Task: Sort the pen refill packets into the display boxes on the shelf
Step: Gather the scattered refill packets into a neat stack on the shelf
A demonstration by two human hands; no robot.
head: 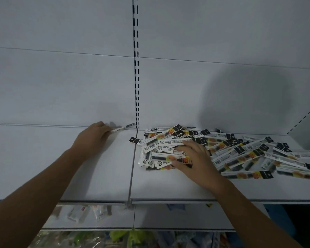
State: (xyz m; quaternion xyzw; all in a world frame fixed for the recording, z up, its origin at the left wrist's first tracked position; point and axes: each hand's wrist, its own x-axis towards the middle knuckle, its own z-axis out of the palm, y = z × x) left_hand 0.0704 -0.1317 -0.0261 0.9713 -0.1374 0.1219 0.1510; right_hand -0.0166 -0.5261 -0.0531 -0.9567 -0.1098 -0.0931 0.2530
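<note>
On our shelf (97, 176), the loose pile of refill packets (240, 154) at 4 o'clock could spill off the front if our right hand (191, 156), spread flat on it, sweeps carelessly, and our left hand (95, 135) at 9 o'clock might drop the packet (122, 129) it pinches.

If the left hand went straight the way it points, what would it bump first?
Probably the white back panel, beside the slotted upright. The packet that the left hand pinches would touch first; depth is unclear.
</note>
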